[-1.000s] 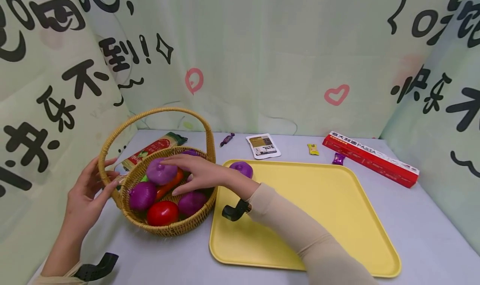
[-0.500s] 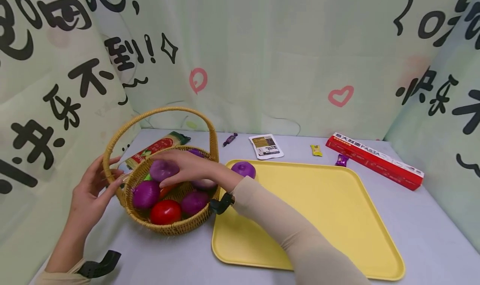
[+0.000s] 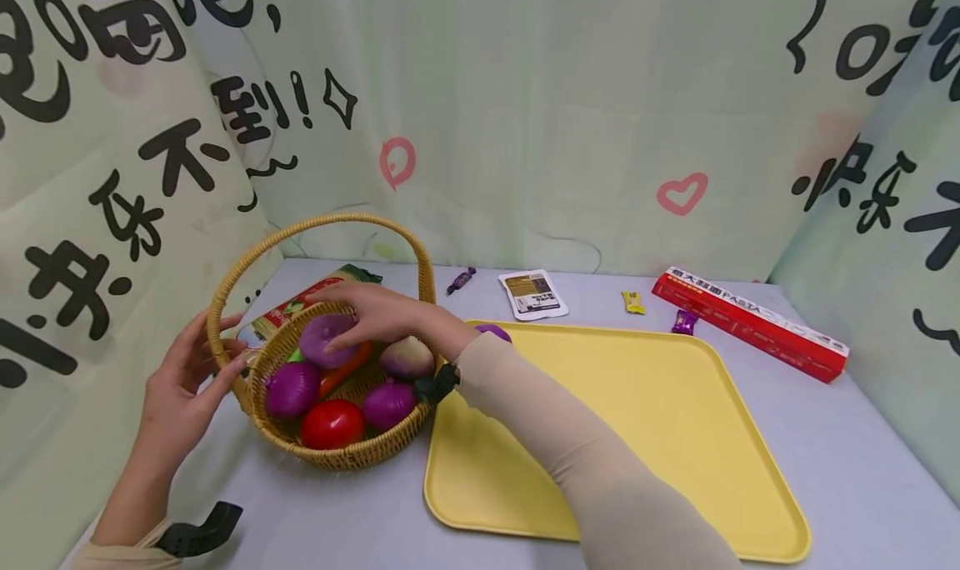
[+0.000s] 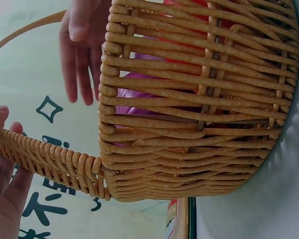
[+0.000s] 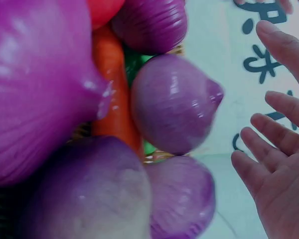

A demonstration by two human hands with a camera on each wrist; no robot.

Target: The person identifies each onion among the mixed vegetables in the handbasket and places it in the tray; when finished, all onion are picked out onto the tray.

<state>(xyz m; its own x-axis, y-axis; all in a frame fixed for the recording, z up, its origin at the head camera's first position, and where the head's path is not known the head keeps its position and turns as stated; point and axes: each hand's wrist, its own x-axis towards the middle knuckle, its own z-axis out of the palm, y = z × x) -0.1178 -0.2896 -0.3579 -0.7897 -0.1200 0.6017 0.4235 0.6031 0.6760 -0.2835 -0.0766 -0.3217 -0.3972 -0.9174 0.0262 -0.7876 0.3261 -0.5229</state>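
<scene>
Since half a second ago the right hand (image 3: 382, 316) has slid toward the far rim of the wicker basket (image 3: 337, 457), uncovering a pale purple onion (image 3: 407, 357) at the basket's right side. Its fingers now lie spread and nearly straight over the topmost purple onion (image 3: 327, 341), touching it rather than closing round it (the right wrist view shows them splayed beside the onion). The left hand (image 3: 183, 387) presses relaxed fingers against the basket's left wall by the handle (image 3: 315, 224), likely to keep the light basket from sliding. A tomato (image 3: 330, 424) and a carrot (image 3: 345, 366) crowd the basket, leaving little slack, while the yellow tray (image 3: 645, 437) just right of the basket offers wide bare room.
</scene>
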